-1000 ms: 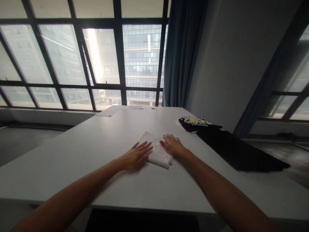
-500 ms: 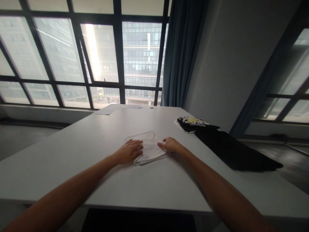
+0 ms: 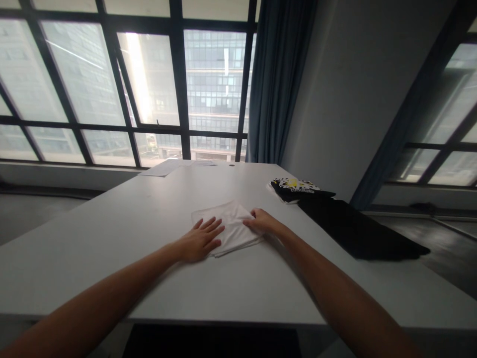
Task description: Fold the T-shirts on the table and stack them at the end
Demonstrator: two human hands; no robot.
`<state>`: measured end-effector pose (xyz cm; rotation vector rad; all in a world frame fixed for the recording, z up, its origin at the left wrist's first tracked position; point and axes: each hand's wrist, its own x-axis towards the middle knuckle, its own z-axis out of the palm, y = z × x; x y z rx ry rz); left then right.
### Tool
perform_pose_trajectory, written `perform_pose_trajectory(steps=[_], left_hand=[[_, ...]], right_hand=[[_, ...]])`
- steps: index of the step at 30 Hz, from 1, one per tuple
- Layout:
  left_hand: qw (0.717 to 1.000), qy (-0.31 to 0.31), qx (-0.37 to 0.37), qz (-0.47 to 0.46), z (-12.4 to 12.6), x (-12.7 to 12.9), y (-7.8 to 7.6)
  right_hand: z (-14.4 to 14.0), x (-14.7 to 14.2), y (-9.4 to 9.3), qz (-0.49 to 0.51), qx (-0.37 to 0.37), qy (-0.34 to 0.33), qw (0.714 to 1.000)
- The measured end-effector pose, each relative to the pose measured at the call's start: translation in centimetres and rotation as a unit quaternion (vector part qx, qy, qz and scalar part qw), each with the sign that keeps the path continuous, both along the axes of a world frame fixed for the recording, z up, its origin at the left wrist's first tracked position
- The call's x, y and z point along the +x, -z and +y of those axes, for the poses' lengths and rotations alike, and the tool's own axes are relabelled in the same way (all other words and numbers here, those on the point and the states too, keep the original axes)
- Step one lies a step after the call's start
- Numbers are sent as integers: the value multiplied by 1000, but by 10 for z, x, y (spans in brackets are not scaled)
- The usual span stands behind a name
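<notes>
A folded white cloth [image 3: 230, 224] lies on the grey table [image 3: 112, 233], a little past its middle. My left hand [image 3: 199, 240] rests flat on the cloth's near left corner, fingers spread. On the cloth's right edge sits my right hand [image 3: 263, 222], its fingers curled and pinching the fabric there.
A folded black garment with a yellow and white print [image 3: 296, 188] lies at the right, and a flat black cloth [image 3: 357, 231] spreads behind it toward the table's right edge. Sheets of paper [image 3: 167, 167] lie at the far end by the window. A blue curtain [image 3: 276, 84] hangs beyond.
The white cloth has been turned and shifted left. My left hand has flattened with its fingers spread; my right hand has curled onto the cloth's right edge.
</notes>
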<state>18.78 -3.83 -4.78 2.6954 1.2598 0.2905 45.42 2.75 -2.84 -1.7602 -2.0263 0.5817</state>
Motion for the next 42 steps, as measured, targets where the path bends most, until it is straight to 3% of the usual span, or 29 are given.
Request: perform_pose_trajectory(steps=[3,8,17,24,27,31,35,39,42], left_hand=[[1000,10,-8,16,5,-1,10],[1000,-7,13,-7,12,-8,12],[999,-48,-12,8,25,-19,14],[993,-99,-43,38,32,-24,12],[990,-123,-48,41,33,-25,10],[987,-142,-60,51,31,-29,9],[982,-164,-54,71,31,-33,10],[981,-171,-44,75,30,-31,10],[981,-178,-40,70,30,-29,10]], right_hand=[[-2,-2,-4,48,-40,33,998],[-5,-3,-8,113,-154,32,981],[-4,-2,-6,151,-161,15,975],[-6,1,-4,190,-223,-11,956],[-1,7,-3,164,-187,-17,969],[13,29,-6,95,-70,63,991],[26,59,-14,57,43,104,992],[34,72,-33,7,94,68,993],[41,76,-58,-34,171,46,984]])
